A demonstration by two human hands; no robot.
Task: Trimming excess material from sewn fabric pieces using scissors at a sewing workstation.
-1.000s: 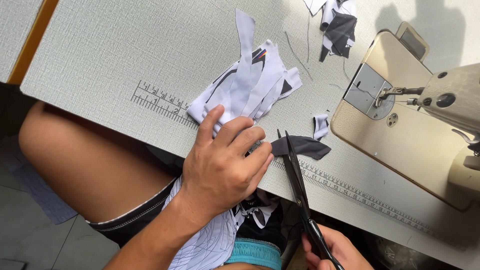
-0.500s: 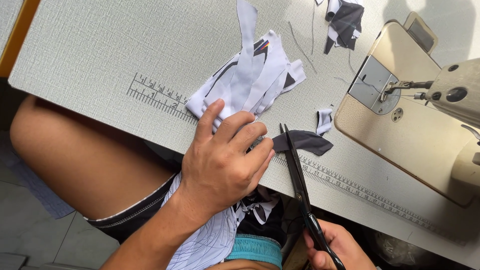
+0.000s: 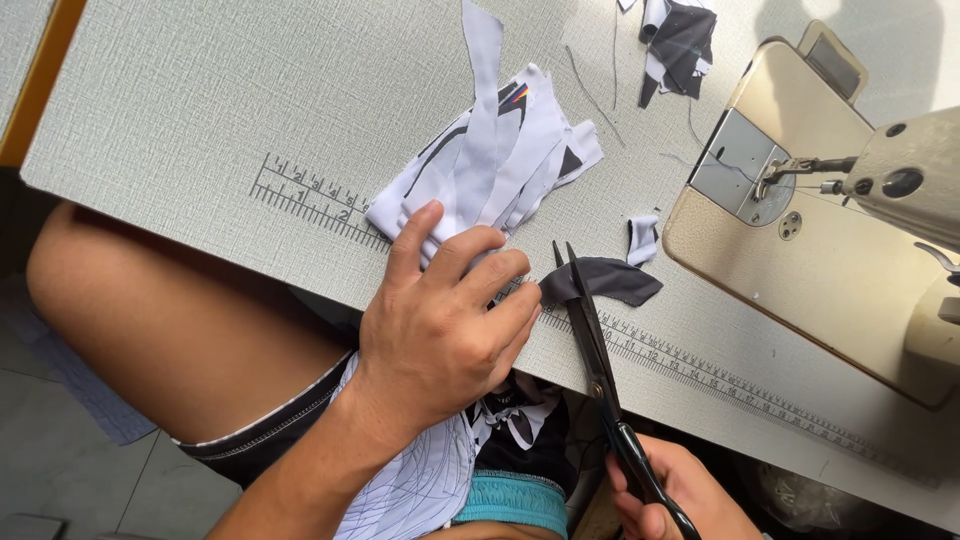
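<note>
Dark grey curved fabric scrap lies near the tabletop's near edge, just above the printed ruler strip that runs along that edge, and it sits between the tips of your long black-handled scissors. The blades are slightly parted, with the scrap's left end at their points. Your right hand grips the scissor handles below the tabletop's edge, fingers closed around the loops. Your left hand lies flat over the near edge, fingers spread a little and pressing down on the lower end of a pile of white fabric strips with dark markings; whether those fingers also pinch the dark scrap's end, you cannot tell. A small white-and-dark offcut rests just beyond the dark scrap. Farther off, toward the far edge, sits a heap of black and white cuttings. At the tabletop's right side stands a beige sewing machine, its metal needle plate facing the scraps.
</note>
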